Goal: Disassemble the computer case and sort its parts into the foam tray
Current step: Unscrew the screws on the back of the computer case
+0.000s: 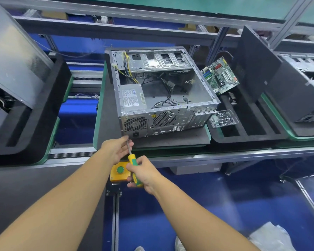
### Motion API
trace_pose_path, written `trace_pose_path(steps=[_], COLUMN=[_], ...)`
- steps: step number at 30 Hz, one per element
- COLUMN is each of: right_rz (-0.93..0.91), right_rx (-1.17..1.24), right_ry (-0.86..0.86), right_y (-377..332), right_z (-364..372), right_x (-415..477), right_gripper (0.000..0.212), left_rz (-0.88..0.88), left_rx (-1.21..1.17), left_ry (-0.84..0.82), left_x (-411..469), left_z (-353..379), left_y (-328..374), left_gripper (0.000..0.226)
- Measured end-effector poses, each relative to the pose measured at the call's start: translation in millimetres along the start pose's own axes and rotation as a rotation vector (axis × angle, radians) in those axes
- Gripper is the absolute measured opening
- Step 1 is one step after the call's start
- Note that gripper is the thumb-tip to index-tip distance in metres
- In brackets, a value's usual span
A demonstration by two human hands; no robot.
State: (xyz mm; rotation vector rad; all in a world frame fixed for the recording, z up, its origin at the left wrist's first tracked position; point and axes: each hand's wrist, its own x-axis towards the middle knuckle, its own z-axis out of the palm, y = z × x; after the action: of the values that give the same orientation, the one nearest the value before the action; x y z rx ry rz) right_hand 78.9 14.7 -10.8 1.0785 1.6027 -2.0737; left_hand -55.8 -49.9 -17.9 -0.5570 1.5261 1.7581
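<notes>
While the computer case (163,98) lies open on its side on the dark pad (170,140), rear panel toward the person, the step in hand looks to be a screw at that panel's near-left bottom corner, just by the power supply (132,98). Right hand (143,173) is wrapped round the yellow-green handle of the screwdriver (131,158). Left hand (114,151) pinches the bare shaft near the tip, guiding it. Tip sits at the corner; the screw head itself is too small to make out.

To do it well:
- Get the shaft in line with the screw, not canted. It rises at a slant from below, so lifting the handle would likely help.
- Push in firmly before turning, else the bit may ride out and chew the head.
- Left fingers light, a guide only, ready to catch the screw.
- Case is unbraced, so a hard push could slide it on the pad.

Motherboard (220,77) is already out, propped in the foam tray (230,140) to the right. A clear box (223,118) of small hardware rests on the tray's edge, a probable home for the screw
</notes>
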Motion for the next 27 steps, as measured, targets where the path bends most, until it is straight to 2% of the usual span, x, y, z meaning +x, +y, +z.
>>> trace_pose_path(steps=[3,8,11,13,17,20,22,25,27], right_rz=[0.006,-0.033,-0.123,-0.218,-0.406,-0.473,-0.478,-0.481,-0.478], right_rx=[-0.078,-0.230,-0.170,-0.033,0.199,0.302,0.309,0.300,0.265], right_ry=[-0.028,-0.013,0.020,0.051,0.189,0.313,0.395,0.476,0.496], right_y=[-4.6,-13.7,-25.1,-36.4,-67.0,-89.2,-99.8,-108.2,-111.4], right_z=[-4.1,-46.7,-88.5,-118.7,-182.4,-236.8,-275.5,-335.8,-372.9], right_x=[-1.3,-18.2,-33.7,-44.3,-60.1,-68.0,-72.3,-75.0,-75.6], right_gripper=[0.026,0.020,0.012,0.010,0.016,0.012,0.010,0.010,0.012], left_rz=[-0.016,0.014,0.075,0.091,0.130,0.196,0.237,0.256,0.269], left_rx=[0.016,0.090,0.318,0.541,0.838,0.861,0.794,0.705,0.683], left_ry=[0.020,0.066,0.134,0.055,-0.291,-0.504,-0.511,-0.386,-0.285], left_x=[-1.8,-8.4,-18.5,-30.1,-59.2,-74.5,-76.4,-65.6,-52.3], left_z=[4.9,8.2,17.2,39.4,121.3,199.0,251.9,329.3,369.5], left_y=[1.1,-1.8,-4.6,-7.7,-17.1,-26.3,-35.3,-49.1,-52.4], left_gripper=[0.021,0.012,0.024,0.030,0.035,0.029,0.020,0.018,0.024])
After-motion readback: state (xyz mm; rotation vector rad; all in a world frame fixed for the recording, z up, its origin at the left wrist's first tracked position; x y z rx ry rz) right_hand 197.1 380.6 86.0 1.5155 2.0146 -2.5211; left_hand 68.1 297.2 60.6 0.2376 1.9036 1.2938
